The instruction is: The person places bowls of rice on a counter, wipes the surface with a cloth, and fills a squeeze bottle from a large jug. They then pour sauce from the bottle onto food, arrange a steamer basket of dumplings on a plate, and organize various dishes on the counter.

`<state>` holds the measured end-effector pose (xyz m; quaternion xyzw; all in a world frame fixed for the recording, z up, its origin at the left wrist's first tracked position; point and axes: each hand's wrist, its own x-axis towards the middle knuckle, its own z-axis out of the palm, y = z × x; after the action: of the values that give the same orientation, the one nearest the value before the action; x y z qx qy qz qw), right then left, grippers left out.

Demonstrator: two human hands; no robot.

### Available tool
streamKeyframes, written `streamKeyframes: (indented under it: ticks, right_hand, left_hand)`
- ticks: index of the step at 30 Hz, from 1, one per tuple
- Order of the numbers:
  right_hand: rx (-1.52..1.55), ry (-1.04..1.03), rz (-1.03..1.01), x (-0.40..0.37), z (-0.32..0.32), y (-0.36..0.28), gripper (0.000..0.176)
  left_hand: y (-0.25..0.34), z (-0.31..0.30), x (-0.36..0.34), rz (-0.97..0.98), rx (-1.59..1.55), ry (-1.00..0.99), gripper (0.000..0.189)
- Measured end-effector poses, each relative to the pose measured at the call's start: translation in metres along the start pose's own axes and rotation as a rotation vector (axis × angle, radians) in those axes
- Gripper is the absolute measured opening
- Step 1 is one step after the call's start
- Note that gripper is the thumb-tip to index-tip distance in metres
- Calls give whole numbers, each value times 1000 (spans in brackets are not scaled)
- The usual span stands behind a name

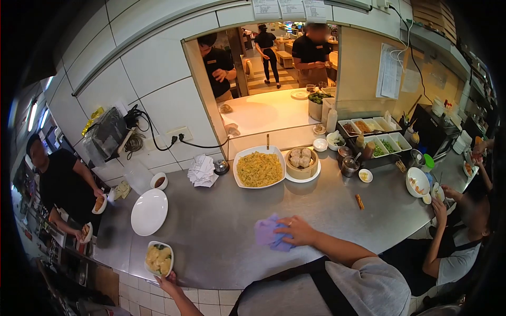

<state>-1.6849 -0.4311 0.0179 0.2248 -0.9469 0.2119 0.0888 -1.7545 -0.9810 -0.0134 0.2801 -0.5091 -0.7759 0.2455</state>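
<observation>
My right hand (pixel 296 231) presses a purple cloth (pixel 268 231) against the steel counter (pixel 221 221), its fingers closed over the cloth. At the counter's front edge, my left hand (pixel 168 283) grips the near rim of a small white square bowl (pixel 159 259). Pale yellowish food with some green lies in that bowl. Beyond it is an oval white plate (pixel 149 212) with nothing on it. Past the cloth stand a large white dish of yellow fried rice or a similar food (pixel 259 169) and a bamboo steamer (pixel 301 174) of dumplings on a white plate.
Crumpled papers (pixel 203 171) and a sauce bowl (pixel 159 181) lie along the wall. Condiment trays (pixel 377 147) stand back right, near jars (pixel 349 166). A person at left (pixel 63 181) carries two dishes; another works at right (pixel 458 242). People stand behind the pass window (pixel 263 108).
</observation>
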Motion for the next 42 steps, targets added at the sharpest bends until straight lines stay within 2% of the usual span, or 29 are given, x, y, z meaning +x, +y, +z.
streamKeyframes:
  ticks: [5, 9, 15, 19, 22, 23, 25, 26, 27, 28, 29, 30, 31, 32, 34, 36, 37, 38, 39, 42]
  right_hand:
    - [-157, 202, 226, -55, -39, 47, 35]
    - [-163, 223, 351, -96, -58, 61, 32]
    - [-239, 228, 382, -157, -68, 59, 28]
    - [-268, 217, 518, -203, -85, 56, 27]
    - [-212, 287, 547, -236, -108, 58, 25]
    - [-184, 322, 549, -248, -117, 58, 24]
    - [-92, 556, 714, -283, -140, 65, 26]
    - [-47, 676, 789, -304, -148, 70, 28]
    - [-1, 844, 1047, -330, -150, 78, 28]
    - [48, 1010, 1301, -360, -150, 85, 29]
    - [-68, 1182, 1308, -391, -144, 93, 29]
    - [-190, 1353, 1304, -422, -133, 103, 31]
    - [-198, 1398, 1384, -449, -122, 107, 30]
    - [-205, 1441, 1462, -473, -108, 112, 30]
    - [72, 1723, 1463, -509, -57, 148, 31]
    - [393, 1972, 1388, -518, -46, 167, 34]
    - [565, 2077, 1309, -517, -52, 173, 37]
    - [743, 2170, 1222, -518, -57, 181, 41]
    - [816, 2198, 1023, -558, -32, 218, 45]
    - [769, 2100, 1026, -555, -65, 224, 46]
  left_hand:
    - [-2, 7, -68, -114, 69, -190, 64]
    - [-4, 28, -106, -227, 155, -484, 60]
    - [-29, 84, -139, -259, 208, -717, 59]
    - [-46, 102, -149, -273, 267, -811, 57]
    - [-49, 102, -165, -244, 234, -675, 57]
    - [-59, 89, -148, -185, 228, -602, 58]
    - [-73, 53, -123, 29, 298, -450, 54]
    - [-68, 42, -128, 117, 457, -290, 53]
    - [-60, 33, -135, 210, 607, -126, 53]
    - [-66, 10, -124, 465, 896, 27, 53]
    - [-72, -8, -116, 726, 1172, 193, 54]
    - [-74, -14, -127, 601, 1177, 292, 56]
    - [-77, -21, -141, 471, 1176, 392, 59]
    - [-84, -31, -140, 409, 1256, 324, 59]
    - [-125, -71, -121, 278, 1407, 197, 61]
    - [-156, -79, -138, 691, 1496, -4, 61]
    - [-159, -61, -163, 677, 1443, -40, 58]
    - [-162, -46, -179, 746, 1343, -157, 54]
    - [-162, -28, -199, 802, 1242, -280, 51]
    - [-159, -1, -243, 881, 1285, -567, 49]
